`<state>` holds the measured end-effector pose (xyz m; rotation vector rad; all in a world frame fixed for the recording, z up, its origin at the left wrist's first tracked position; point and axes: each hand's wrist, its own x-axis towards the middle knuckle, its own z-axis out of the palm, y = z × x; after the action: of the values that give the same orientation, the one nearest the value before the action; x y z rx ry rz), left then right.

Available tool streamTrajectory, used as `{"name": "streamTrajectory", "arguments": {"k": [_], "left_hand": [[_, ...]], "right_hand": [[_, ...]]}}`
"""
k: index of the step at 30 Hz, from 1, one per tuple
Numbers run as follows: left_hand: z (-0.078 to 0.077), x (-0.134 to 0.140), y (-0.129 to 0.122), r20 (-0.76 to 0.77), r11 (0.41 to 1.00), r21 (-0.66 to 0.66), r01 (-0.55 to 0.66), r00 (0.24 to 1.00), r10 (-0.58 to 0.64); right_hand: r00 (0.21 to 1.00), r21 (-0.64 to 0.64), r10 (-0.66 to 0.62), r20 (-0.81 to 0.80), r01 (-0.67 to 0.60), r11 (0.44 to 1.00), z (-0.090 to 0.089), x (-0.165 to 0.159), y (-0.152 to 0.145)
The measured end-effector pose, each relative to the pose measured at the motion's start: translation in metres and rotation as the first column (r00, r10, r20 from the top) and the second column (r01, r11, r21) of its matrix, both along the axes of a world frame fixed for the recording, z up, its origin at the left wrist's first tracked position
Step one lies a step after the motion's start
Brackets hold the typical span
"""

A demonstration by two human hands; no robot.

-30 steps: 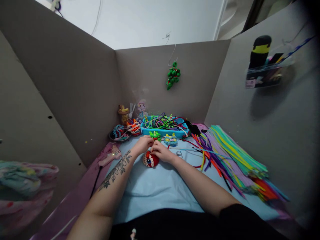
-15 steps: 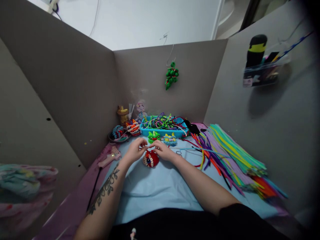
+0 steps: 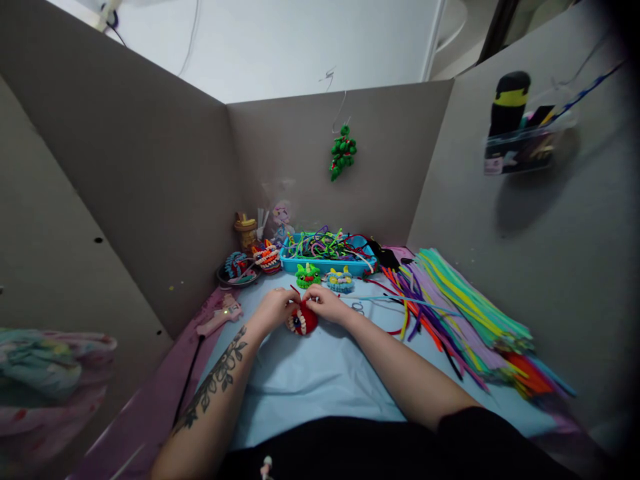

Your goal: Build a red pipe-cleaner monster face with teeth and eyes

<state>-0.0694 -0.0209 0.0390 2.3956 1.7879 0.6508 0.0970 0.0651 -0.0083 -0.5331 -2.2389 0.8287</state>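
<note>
A round red pipe-cleaner figure (image 3: 310, 323) with a cream-edged opening and a dark blue eye-like spot rests on the light blue table cover (image 3: 320, 373). My left hand (image 3: 278, 308) is closed at its upper left, fingers pinched on a red pipe cleaner (image 3: 295, 289) whose tip sticks up above them. On the other side, my right hand (image 3: 326, 303) has its fingertips pinched together at the top of the figure, on red pipe cleaner too. Just beyond the hands sit a green figure (image 3: 308, 275) and a blue-and-yellow figure (image 3: 340, 279).
Behind is a blue basket (image 3: 327, 267) of loose pipe cleaners. Bundles of coloured pipe cleaners (image 3: 465, 300) lie on the right. A pink glue gun (image 3: 220, 317), a dark bowl (image 3: 240, 280) and an orange-and-cream figure (image 3: 267, 256) stand left. Grey panels (image 3: 320, 160) enclose the table.
Both hands have come down slightly closer to the red figure, and the left has shifted a little right over its edge. A red pipe-cleaner tip now shows above the left fingers.
</note>
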Motion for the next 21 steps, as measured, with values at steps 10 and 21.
{"name": "streamTrajectory", "arguments": {"k": [10,21], "left_hand": [[-0.008,0.006,0.005,0.055,1.0,-0.005,0.002,0.998,-0.002],[-0.013,0.005,0.012,0.13,0.997,0.04,0.061,0.989,-0.066]], "right_hand": [[0.995,-0.132,-0.045,-0.093,0.032,0.991,-0.007,-0.004,0.001],[0.997,0.011,-0.07,-0.028,0.071,0.997,-0.001,0.002,0.001]]}}
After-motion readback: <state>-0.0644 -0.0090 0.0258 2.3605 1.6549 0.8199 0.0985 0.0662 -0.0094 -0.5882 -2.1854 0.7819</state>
